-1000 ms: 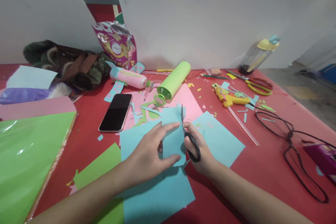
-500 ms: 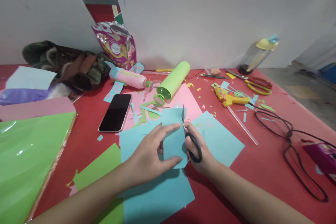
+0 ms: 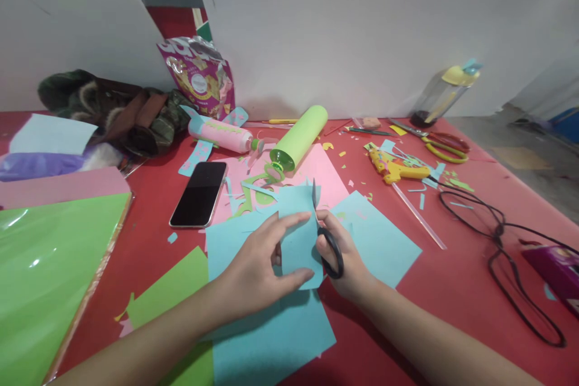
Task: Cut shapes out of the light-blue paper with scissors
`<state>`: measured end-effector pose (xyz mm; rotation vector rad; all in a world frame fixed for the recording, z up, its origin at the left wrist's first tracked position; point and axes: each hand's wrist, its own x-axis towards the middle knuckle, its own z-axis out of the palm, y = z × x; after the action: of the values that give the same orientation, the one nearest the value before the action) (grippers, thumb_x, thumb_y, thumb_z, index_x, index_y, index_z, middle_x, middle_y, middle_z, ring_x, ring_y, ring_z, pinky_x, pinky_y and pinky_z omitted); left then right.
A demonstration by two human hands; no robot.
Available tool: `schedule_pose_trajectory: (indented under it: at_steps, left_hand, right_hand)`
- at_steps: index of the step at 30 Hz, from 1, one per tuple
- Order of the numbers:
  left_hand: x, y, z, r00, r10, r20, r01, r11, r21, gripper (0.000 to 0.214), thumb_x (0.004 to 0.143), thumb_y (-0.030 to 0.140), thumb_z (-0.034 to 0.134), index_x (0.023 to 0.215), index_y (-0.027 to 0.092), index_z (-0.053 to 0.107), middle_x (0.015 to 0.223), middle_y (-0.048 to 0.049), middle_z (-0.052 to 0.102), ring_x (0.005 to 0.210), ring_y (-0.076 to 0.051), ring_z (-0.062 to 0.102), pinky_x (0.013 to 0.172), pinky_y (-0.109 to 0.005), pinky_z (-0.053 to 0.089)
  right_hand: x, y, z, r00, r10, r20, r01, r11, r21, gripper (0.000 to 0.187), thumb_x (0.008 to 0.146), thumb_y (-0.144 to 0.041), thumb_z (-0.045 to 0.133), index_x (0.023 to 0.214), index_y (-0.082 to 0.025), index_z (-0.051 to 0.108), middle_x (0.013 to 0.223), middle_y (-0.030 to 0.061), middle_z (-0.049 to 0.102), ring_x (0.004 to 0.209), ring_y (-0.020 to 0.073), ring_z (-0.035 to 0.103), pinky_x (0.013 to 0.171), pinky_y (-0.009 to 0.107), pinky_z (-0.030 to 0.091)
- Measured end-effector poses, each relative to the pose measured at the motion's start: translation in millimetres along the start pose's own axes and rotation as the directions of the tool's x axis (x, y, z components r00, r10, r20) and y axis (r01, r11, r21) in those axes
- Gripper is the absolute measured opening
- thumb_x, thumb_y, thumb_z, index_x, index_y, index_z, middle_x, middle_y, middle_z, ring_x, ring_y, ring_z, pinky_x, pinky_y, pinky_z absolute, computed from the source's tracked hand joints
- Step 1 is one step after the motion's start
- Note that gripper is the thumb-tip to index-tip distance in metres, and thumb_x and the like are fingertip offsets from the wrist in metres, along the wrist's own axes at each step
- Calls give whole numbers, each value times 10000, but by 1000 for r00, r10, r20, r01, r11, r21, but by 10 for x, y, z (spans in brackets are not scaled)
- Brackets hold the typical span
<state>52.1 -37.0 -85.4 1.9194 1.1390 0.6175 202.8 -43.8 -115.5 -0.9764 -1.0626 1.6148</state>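
Note:
My left hand is closed around the left side of a small blue paper piece, its thumb and forefinger on the front face. In my right hand is a pair of black-handled scissors. Their blades point away from me, at the right edge of the held piece. Under both hands lie larger blue paper sheets. Past the paper rests a green-wrapped bottle on its side, with a pink-wrapped bottle to its left.
A phone lies left of the paper. To the right are a yellow glue gun, its black cable and larger scissors. Green sheets in plastic fill the left side. A snack bag stands at the back.
The scissors and my right hand have shifted slightly left against the blue piece. My left hand keeps its grip in nearly the same place.

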Motion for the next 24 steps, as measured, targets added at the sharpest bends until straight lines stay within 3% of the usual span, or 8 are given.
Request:
schedule_pose_trajectory:
  at_steps: [14, 24]
  left_hand:
    - [9, 20, -20, 1000, -5, -3, 5, 1000, -4, 549, 681, 226, 608, 1191, 256, 407, 904, -9, 512, 482, -54, 400, 478, -199, 428]
    - [-22, -16, 10, 999, -13, 31, 13, 1000, 8, 566, 685, 244, 612, 1207, 247, 393, 949, -26, 496, 501, -60, 403, 483, -207, 419]
  right_hand:
    - [-4, 24, 3, 998, 14, -56, -15, 1000, -25, 457, 614, -582, 604, 875, -252, 425, 568, -62, 381, 436, 97, 354, 486, 250, 371]
    - [3, -20, -2, 998, -55, 4, 55, 998, 14, 378, 675, -552, 570, 879, -264, 434, 645, -15, 470, 538, 139, 446, 560, 273, 397]
